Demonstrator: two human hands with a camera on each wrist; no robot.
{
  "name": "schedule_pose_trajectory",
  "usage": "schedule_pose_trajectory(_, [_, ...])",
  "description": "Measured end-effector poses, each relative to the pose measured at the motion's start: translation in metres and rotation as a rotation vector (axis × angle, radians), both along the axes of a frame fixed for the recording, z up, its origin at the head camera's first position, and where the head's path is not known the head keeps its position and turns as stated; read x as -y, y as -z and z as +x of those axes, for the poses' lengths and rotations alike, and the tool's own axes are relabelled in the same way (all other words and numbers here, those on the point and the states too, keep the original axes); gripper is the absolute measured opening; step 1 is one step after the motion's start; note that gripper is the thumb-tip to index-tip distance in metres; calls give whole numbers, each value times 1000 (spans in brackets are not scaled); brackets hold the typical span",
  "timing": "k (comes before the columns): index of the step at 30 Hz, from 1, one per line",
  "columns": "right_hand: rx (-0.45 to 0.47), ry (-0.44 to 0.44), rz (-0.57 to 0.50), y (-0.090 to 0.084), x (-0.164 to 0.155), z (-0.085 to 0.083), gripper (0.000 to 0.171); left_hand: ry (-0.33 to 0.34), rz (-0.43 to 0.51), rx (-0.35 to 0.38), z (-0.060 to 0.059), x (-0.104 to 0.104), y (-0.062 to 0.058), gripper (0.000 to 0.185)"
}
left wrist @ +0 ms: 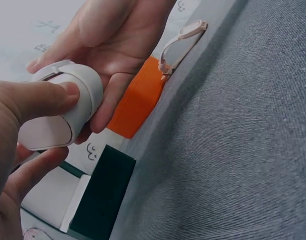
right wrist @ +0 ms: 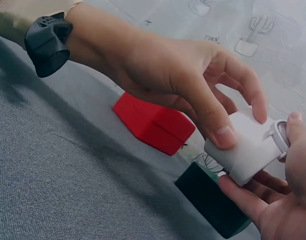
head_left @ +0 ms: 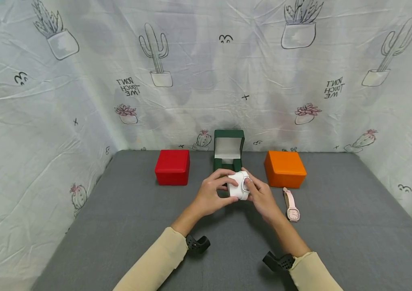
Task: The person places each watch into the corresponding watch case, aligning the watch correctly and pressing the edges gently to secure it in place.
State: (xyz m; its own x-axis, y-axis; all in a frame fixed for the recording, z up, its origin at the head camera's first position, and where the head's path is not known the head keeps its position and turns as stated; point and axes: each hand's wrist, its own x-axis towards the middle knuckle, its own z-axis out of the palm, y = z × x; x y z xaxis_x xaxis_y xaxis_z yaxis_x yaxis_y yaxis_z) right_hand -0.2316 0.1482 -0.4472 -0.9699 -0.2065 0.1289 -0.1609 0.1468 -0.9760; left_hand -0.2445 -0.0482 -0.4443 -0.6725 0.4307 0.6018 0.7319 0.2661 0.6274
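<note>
In the head view both hands meet over the table in front of an open green watch box (head_left: 229, 134) with a white-lined lid. My left hand (head_left: 209, 195) grips a white watch cushion (right wrist: 242, 137) by one end, thumb on one side and fingers on the other. Around the cushion's other end runs a white watch (right wrist: 281, 136), its strap encircling it. My right hand (head_left: 263, 199) holds the watch there, thumb on the watch face and fingers beneath the strap. Part of the green box's base is hidden behind the hands.
A closed red box (head_left: 172, 167) stands left of the green one, a closed orange box (head_left: 285, 169) to its right. A pink watch (head_left: 292, 208) lies in front of the orange box. Behind the grey table (head_left: 137, 242) hangs a printed white curtain (head_left: 206, 72).
</note>
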Motion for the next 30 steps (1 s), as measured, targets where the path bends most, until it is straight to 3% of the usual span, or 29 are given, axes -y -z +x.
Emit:
schedule_pose_trajectory(8, [-46, -42, 55, -3, 0, 2, 51, -25, -47, 14, 1, -2, -4, 32])
schedule_pose_trajectory(13, [12, -60, 64, -5, 0, 2, 55, -31, -57, 23, 1, -2, -5, 33])
schedule_pose_trajectory(18, [100, -213, -91, -8, -6, 1, 57, -6, -30, 63, -2, 2, -4, 33])
schedule_pose_trajectory(22, [123, -335, -226, -8, -15, 0, 56, 49, 26, 145, -4, 9, -6, 36])
schedule_pose_trajectory(25, [113, -366, -267, -6, -20, -2, 57, 71, 39, 207, -4, 12, -10, 43])
schedule_pose_trajectory(30, [89, -353, -253, -2, -24, -4, 56, 35, -14, 243, 1, 11, -17, 53])
